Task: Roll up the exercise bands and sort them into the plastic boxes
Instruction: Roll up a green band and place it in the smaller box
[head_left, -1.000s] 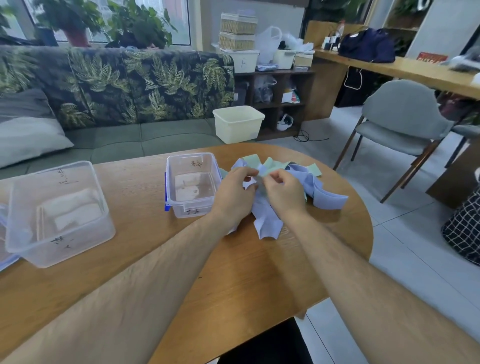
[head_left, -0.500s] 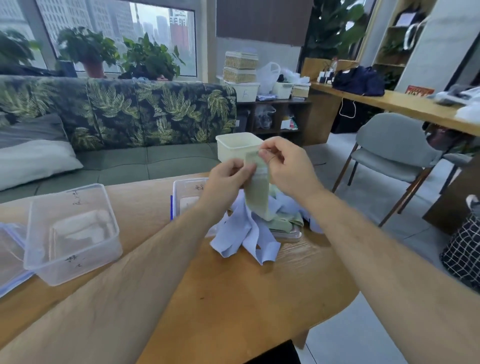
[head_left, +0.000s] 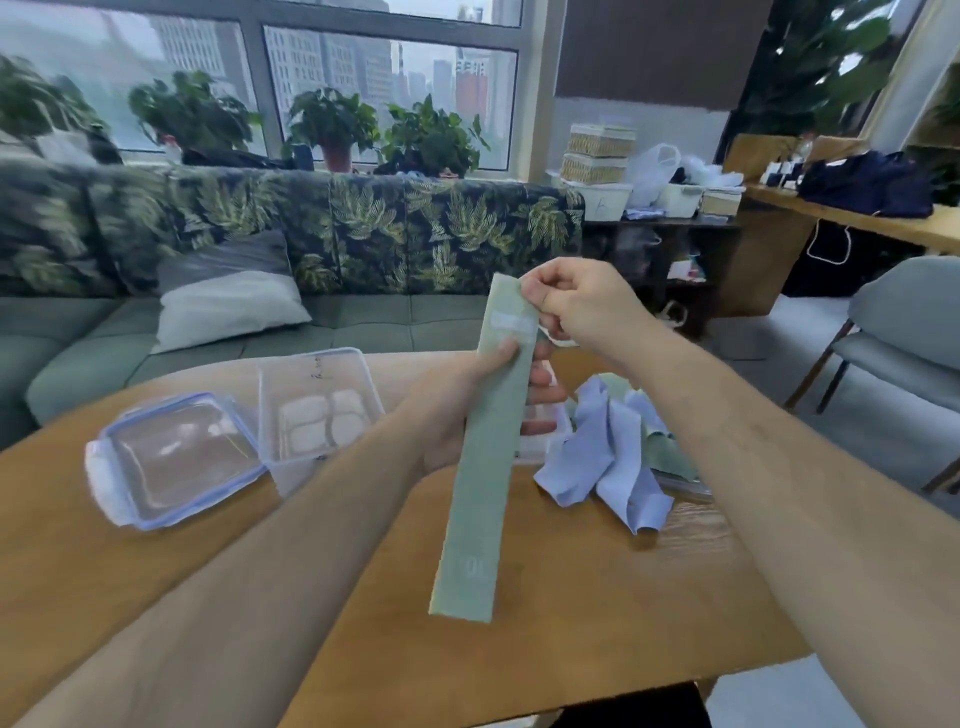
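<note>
While the rolling is not yet begun, the entries stand as follows.

Item: green exercise band. It is held flat and hangs at full length. The right hand pinches its top end between thumb and forefinger. The left hand grips it just below that pinch, thumb on the near face and fingers curled round the far face. Its lower end hangs free, well below both grips. Probable purpose: to pull the strip straight and untwisted so that one end can start a tight roll.

Item: pile of bands, lilac with some green. It lies loose on the table, below and beyond the right fingers, awaiting its turn.

Item: plastic box, open, beyond the left hand, with its lid laid beside it. It likely stands open so that a rolled band can drop straight in.

Change against half a second ago: the band's lower part then trailed into the pile under the fingers. Both hands are now higher and the strip is drawn clear of the pile.
</note>
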